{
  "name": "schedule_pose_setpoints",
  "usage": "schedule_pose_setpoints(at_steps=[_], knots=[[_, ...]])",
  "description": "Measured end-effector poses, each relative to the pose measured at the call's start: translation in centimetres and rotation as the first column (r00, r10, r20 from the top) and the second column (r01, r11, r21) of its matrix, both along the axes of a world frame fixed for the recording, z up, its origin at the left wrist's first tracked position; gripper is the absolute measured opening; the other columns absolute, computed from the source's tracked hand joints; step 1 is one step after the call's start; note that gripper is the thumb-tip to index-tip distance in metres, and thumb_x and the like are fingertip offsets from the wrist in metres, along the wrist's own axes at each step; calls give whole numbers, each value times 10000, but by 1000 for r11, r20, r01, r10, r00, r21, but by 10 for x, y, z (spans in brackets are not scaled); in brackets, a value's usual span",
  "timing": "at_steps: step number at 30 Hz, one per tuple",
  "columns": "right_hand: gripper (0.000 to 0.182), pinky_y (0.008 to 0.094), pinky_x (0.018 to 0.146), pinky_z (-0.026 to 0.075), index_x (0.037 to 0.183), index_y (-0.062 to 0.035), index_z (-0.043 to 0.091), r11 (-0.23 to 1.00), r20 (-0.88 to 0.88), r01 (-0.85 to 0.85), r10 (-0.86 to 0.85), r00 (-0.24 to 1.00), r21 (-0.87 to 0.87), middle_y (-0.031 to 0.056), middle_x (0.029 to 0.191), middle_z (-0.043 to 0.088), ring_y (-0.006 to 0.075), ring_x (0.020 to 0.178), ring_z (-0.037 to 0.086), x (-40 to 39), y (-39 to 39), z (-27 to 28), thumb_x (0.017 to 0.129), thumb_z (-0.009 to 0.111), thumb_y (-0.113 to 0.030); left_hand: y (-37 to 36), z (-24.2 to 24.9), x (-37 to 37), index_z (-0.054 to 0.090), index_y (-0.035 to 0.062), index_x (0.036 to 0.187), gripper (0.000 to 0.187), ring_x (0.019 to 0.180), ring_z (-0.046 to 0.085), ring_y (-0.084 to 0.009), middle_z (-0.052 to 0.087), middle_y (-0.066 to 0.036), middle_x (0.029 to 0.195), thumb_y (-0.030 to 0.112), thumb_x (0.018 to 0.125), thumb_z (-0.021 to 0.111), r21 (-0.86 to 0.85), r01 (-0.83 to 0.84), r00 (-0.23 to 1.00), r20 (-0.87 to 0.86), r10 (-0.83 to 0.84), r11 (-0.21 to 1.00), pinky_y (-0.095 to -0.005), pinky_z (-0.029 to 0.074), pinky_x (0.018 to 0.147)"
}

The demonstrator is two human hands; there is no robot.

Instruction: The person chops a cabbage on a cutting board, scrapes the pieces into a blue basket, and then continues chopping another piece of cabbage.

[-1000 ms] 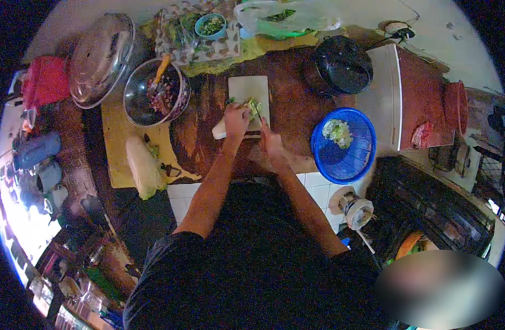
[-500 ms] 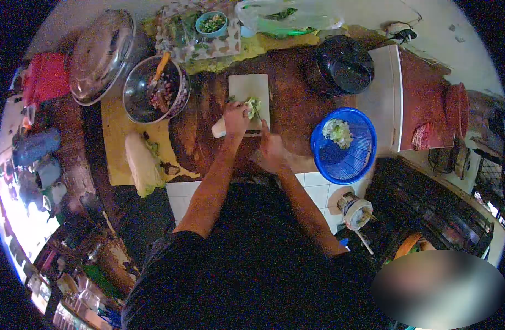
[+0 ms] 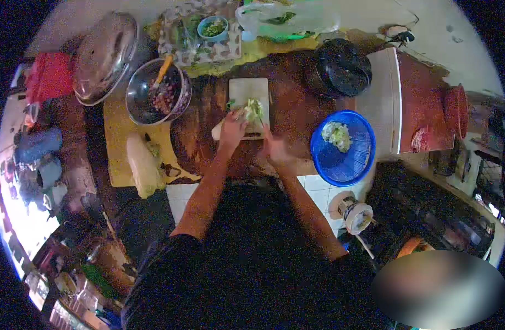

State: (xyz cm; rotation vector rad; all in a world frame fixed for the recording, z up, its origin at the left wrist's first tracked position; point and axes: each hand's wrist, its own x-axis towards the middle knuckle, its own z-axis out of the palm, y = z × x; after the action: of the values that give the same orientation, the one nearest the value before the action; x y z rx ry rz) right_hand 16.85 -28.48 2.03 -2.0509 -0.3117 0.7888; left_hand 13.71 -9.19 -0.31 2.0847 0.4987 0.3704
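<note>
A white cutting board point(image 3: 248, 88) lies on the brown table. On it is a pile of chopped pale-green leafy vegetable point(image 3: 253, 110). My left hand point(image 3: 232, 131) presses on an uncut piece of that vegetable, whose white end point(image 3: 217, 132) sticks out to the left past the board's edge. My right hand point(image 3: 275, 147), blurred by motion, is closed around a knife point(image 3: 261, 122). Its thin blade points away from me, into the chopped pile. Much of the handle is covered by my fingers.
Left: a glass bowl point(image 3: 132, 96) with chopped purplish pieces and a wooden-handled utensil point(image 3: 164, 69), plus a long pale cabbage point(image 3: 141, 159). Right: a blue basket point(image 3: 346, 176) containing chopped vegetable point(image 3: 336, 136), and a black pot point(image 3: 340, 69). Behind: an egg tray point(image 3: 225, 52) bearing a small blue bowl point(image 3: 212, 28).
My left hand has moved slightly down and left, away from the cut pile, which shows more fully. My right hand stays at the knife. The whole view has shifted a little.
</note>
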Motion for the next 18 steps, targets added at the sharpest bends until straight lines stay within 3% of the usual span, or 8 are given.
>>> schedule_pose_setpoints(at_steps=[2,6,10,12,14,15,16,18], knots=[[717,462,479,451,1503,-225,287,996,-87,-59,54,995,-63,201,600,571,347,500,564,0,3,-12,855,561,-89,6,6,-6,673,46,1051,257,1075,587,-281,619,-120,1162,111,804,642,503,204,976,-166,-138,840,-384,497,907],[735,455,471,442,1509,-193,269,933,227,-263,319,920,-246,190,610,565,340,501,561,-3,21,-2,846,570,-91,5,-69,-13,683,50,1030,233,1072,563,-284,624,-118,1118,94,808,629,-448,52,993,121,3,892,-386,467,941],[727,455,468,436,1516,-198,252,932,365,-231,325,872,-278,184,616,562,336,496,555,-15,15,-16,861,549,-91,1,-66,-2,701,69,978,185,1071,545,-281,635,-107,1072,118,819,619,-549,-34,977,158,143,835,-394,459,933],[705,420,451,414,1520,-206,244,919,-421,213,-58,905,331,119,593,543,268,473,526,-21,6,-59,888,544,-120,2,-45,0,708,75,956,169,1063,543,-281,641,-101,1053,129,822,620,-306,-74,990,91,107,949,-394,460,924],[665,371,435,383,1516,-210,263,929,-386,203,-73,920,309,43,578,505,193,459,482,-26,2,-62,914,541,-157,6,-17,1,711,79,939,158,1048,550,-284,647,-96,1039,142,820,628,278,4,994,-103,26,961,-390,465,910],[637,340,428,363,1510,-209,287,997,84,-74,73,994,15,0,576,478,151,457,453,-33,-4,-46,926,540,-179,7,-19,4,713,78,936,158,1036,555,-290,650,-96,1028,144,815,636,289,2,995,-100,28,957,-391,468,908],[610,309,420,343,1503,-208,311,910,457,-181,350,818,-374,-44,573,450,108,455,424,-35,-10,-40,938,540,-201,7,-23,6,715,76,933,157,1024,560,-296,653,-96,1018,146,810,645,298,0,995,-97,30,955,-393,470,906],[548,317,424,352,1467,-197,385,992,201,-113,123,972,-60,-36,573,468,118,453,439,-26,-8,-40,940,537,-208,7,-26,8,720,75,928,160,1008,571,-304,662,-95,1005,154,801,663,277,-4,995,-97,32,961,-400,476,898]])
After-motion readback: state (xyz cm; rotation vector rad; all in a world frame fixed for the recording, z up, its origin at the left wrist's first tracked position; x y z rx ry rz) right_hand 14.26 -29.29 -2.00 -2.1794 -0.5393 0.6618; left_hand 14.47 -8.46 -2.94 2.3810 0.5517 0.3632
